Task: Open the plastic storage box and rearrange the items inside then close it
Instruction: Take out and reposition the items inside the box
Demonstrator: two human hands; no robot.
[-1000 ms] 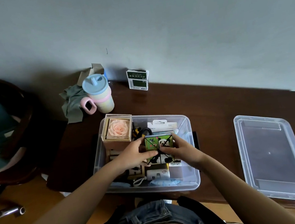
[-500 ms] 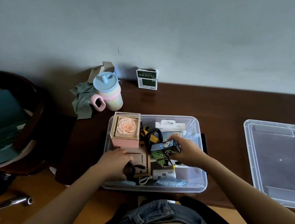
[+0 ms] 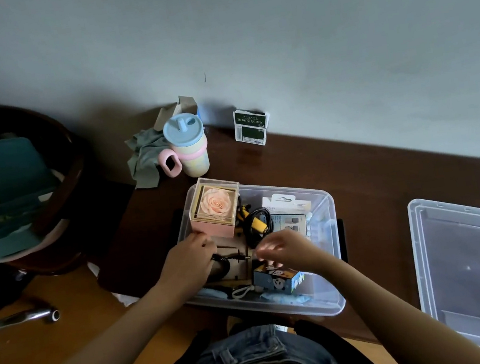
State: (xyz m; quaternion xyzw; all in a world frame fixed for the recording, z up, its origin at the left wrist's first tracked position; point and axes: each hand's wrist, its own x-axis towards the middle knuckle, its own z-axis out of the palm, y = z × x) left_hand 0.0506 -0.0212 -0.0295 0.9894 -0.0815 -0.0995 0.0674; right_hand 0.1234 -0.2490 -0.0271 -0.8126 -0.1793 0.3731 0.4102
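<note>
The clear plastic storage box [image 3: 329,200] stands open on the brown table [image 3: 371,182]. Its lid [image 3: 472,266] lies flat to the right. Inside, a pink rose gift box [image 3: 215,203] fills the far left corner. A black cable with a yellow part [image 3: 258,221] and white packets [image 3: 285,206] lie behind. The panda cube [image 3: 277,280] sits at the box's front. My right hand [image 3: 285,249] hovers just above it, blurred, fingers loosely bent, holding nothing. My left hand [image 3: 191,262] reaches into the left side, fingers curled onto a black cylinder-shaped item [image 3: 221,269].
A pastel cup with a blue lid [image 3: 187,146], a grey cloth [image 3: 144,158] and a green-and-white pack [image 3: 251,127] stand at the table's back by the wall. A dark chair with teal items [image 3: 17,188] is on the left, off the table.
My right hand carried the panda cube down to the box's front and let it go. My left hand left the cube and moved to the black item on the left.
</note>
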